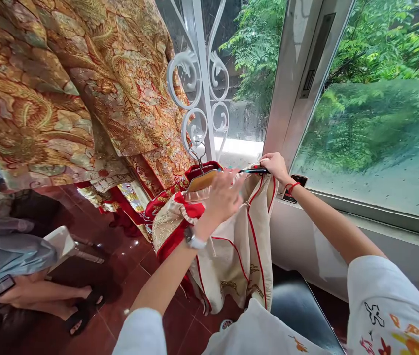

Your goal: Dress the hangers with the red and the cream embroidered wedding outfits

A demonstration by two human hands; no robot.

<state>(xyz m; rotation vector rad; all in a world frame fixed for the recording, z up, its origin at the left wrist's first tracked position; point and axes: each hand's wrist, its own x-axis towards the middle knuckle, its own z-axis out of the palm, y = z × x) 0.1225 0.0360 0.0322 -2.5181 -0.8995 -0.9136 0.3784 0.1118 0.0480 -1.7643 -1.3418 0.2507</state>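
A cream garment with red trim and gold embroidery (pixel 237 256) hangs from a wooden hanger (pixel 204 180) in front of me. My left hand (pixel 224 195), with a watch on the wrist, rests against the garment's collar just below the hanger, fingers curled on the cloth. My right hand (pixel 274 165), a red cord on its wrist, pinches the garment's shoulder at the hanger's dark right end (pixel 254 170). The hanger's hook (pixel 199 155) is up by the white scrolled window grille (pixel 198 93).
Large gold and red brocade robes (pixel 65 84) hang at the left. Another person sits at the lower left, legs and sandals (pixel 80 315) on the red tiled floor, a phone in their hand. A phone (pixel 294 187) lies on the window sill. A black seat (pixel 298 310) stands below.
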